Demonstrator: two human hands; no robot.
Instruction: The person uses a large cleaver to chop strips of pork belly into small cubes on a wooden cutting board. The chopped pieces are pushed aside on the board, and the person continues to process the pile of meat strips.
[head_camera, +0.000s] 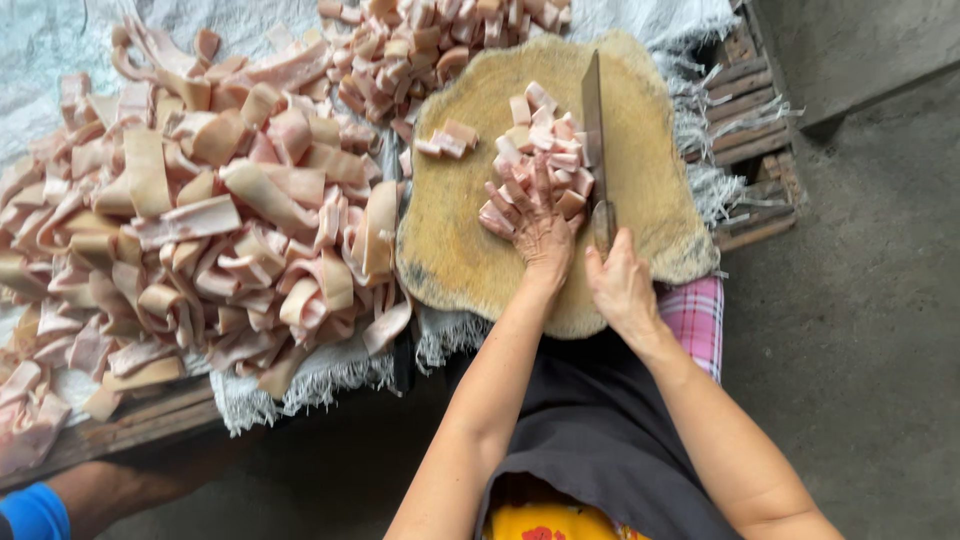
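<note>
A round, worn wooden chopping board (460, 250) lies in front of me. On it sits a small heap of cut pink-and-white meat pieces (545, 135). My left hand (535, 215) rests fingers spread on the near side of that heap. My right hand (620, 280) grips the handle of a long cleaver (594, 120), whose blade stands on edge along the heap's right side, pointing away from me. A few separate pieces (447, 138) lie to the left on the board.
A big pile of long pork-skin strips (200, 210) covers a white woven sack (300, 385) on the left. Several chopped pieces (430, 40) are heaped beyond the board. A wooden pallet (750, 130) shows at right, grey concrete floor (860, 320) beyond. Another person's blue-sleeved arm (60, 500) is at bottom left.
</note>
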